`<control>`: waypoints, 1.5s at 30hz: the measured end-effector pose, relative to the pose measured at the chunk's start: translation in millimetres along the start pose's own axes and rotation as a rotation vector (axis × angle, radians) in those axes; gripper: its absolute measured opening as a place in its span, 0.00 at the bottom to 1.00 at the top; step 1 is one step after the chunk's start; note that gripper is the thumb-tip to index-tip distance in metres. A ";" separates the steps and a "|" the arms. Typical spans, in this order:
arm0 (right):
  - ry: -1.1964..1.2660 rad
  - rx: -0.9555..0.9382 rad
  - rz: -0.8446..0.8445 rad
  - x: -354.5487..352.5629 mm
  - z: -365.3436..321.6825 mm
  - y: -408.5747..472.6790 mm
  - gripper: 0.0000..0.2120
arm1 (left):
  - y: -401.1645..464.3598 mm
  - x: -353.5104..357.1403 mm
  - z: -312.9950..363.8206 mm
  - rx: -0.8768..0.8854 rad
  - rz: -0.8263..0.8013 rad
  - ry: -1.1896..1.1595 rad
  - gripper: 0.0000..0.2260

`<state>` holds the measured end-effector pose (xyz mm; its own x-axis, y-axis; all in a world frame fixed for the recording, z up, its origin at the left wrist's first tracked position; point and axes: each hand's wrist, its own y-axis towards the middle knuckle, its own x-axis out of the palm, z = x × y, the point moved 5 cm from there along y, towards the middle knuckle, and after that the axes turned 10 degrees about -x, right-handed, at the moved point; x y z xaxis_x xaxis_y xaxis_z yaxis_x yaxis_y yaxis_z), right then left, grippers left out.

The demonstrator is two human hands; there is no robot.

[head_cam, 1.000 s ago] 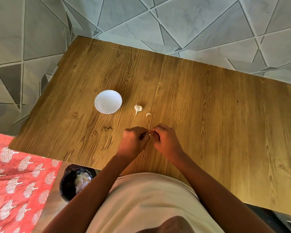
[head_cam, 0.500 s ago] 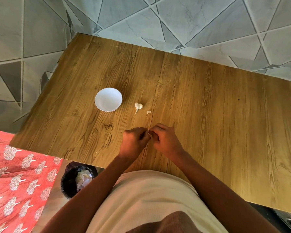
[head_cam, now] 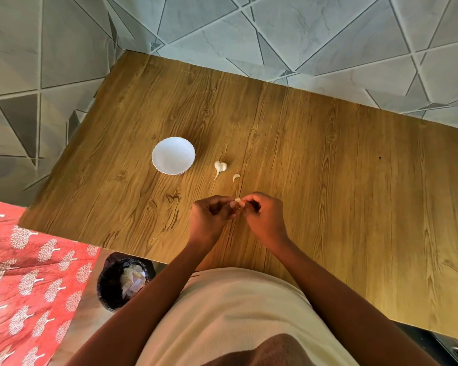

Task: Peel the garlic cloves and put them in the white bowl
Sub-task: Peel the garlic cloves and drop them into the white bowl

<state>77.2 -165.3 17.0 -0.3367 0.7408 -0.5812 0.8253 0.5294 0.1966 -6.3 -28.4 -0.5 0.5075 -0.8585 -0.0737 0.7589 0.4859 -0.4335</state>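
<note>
A small pale garlic clove (head_cam: pixel 238 201) is pinched between the fingertips of my left hand (head_cam: pixel 211 217) and my right hand (head_cam: pixel 262 217), just above the wooden table (head_cam: pixel 328 180). Both hands meet near the table's front middle. Beyond them lie a larger piece of garlic with a stem (head_cam: pixel 220 167) and a small loose clove (head_cam: pixel 236 177). The white bowl (head_cam: pixel 173 155) stands upright to the left of these, and I see nothing inside it.
A black bin (head_cam: pixel 122 282) with pale peels in it sits on the floor under the table's front left edge. A red patterned cloth (head_cam: pixel 24 273) covers the floor at the left. Grey tiles surround the table.
My hands have stayed together at the same spot. The pale clove now shows more clearly between my fingertips. The view has shifted slightly.
</note>
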 end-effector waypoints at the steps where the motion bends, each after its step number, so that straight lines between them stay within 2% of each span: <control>1: 0.005 0.001 -0.005 0.4 -0.6 -0.5 0.04 | 0.2 -0.4 0.9 0.019 0.004 0.019 0.04; 11: 0.007 -0.010 -0.062 2.1 -4.7 -1.2 0.03 | -8.8 3.7 17.5 0.432 0.075 0.445 0.05; 19: -0.042 -0.099 -0.081 0.3 -10.8 1.7 0.05 | -9.3 3.9 19.5 0.489 0.106 0.483 0.06; 22: -0.068 -0.173 -0.115 1.2 -10.3 3.8 0.07 | -8.4 4.0 17.0 0.438 0.086 0.450 0.07; 24: -0.084 -0.216 -0.133 1.4 -7.5 5.7 0.07 | -3.1 2.8 10.1 0.298 0.022 0.340 0.09; 27: -0.099 -0.245 -0.142 -0.5 -2.0 9.1 0.08 | 2.5 2.1 2.4 0.063 -0.099 0.046 0.09; 29: -0.099 -0.256 -0.149 -0.6 -0.2 9.4 0.08 | 2.4 2.3 -1.7 -0.054 -0.117 -0.089 0.07; 31: -0.095 -0.269 -0.162 0.4 -0.5 8.2 0.07 | 2.7 3.2 -5.6 -0.106 -0.110 -0.129 0.06; 36: -0.071 -0.282 -0.172 -0.9 1.7 7.0 0.07 | 6.4 2.8 -13.1 -0.167 -0.103 -0.167 0.06; 39: -0.017 -0.223 -0.142 -2.3 4.6 5.4 0.07 | 4.8 2.9 -10.8 -0.152 -0.125 -0.171 0.06; 42: 0.104 -0.083 -0.107 -2.4 9.8 3.8 0.07 | 4.0 3.4 -5.2 -0.070 -0.140 -0.068 0.07; 45: 0.148 -0.048 -0.113 -2.2 11.3 4.0 0.07 | 6.8 2.7 -7.9 -0.030 -0.084 0.031 0.07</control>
<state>86.4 -169.4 10.1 -0.4918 0.7266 -0.4797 0.7571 0.6290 0.1766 -3.1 -28.7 -10.8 0.4293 -0.9009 -0.0635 0.7855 0.4071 -0.4662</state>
